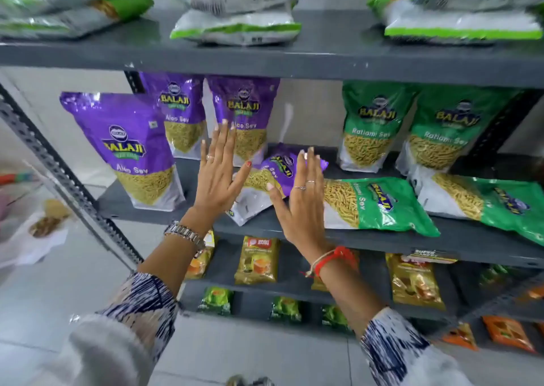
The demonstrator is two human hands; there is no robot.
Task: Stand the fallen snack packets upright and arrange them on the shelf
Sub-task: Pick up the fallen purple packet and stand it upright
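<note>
Three packets lie fallen on the middle shelf (294, 229): a purple packet (273, 176) at centre and two green packets (379, 204) (494, 201) to its right. My left hand (219, 176) and right hand (297, 200) flank the purple one, fingers spread flat, grasping nothing. Three purple uprights (129, 150) and two green uprights (371, 129) already stand.

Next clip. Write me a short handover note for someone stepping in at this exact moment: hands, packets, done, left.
Left hand and right hand: both open, fingers spread, holding nothing, either side of the fallen purple packet.
Middle shelf: three purple packets upright on the left, two green packets upright at the back right.
Left: stand up the fallen purple packet and the two flat green packets, then line them up.
</note>
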